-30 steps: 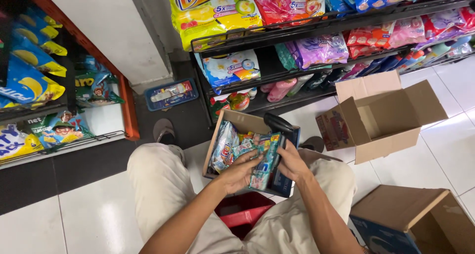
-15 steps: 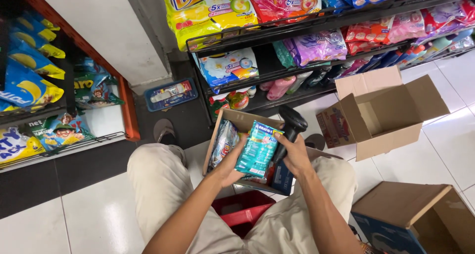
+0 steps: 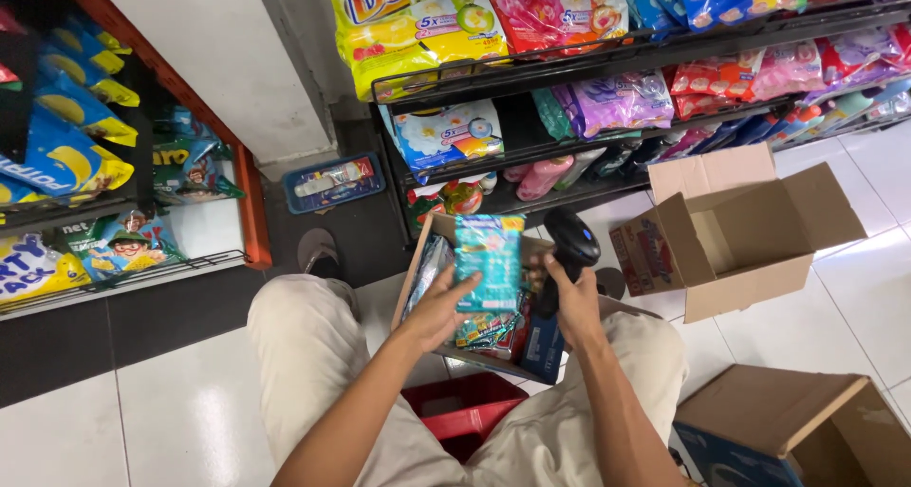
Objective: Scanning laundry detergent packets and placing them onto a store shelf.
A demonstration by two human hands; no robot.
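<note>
Teal packet held upright above open carton on lap, left hand fingers curled on its lower edge. Black scanner gripped by right hand, fingers closed, just beside packet.

I am on a white tile floor that shines a bit in the light. A dark strip of floor runs under the shelves. In front of me is a black wire shelf full of bright bags in yellow, pink, purple and blue. To my left is another shelf with an orange edge and blue and yellow bags. Between them stands a plain white wall
</note>
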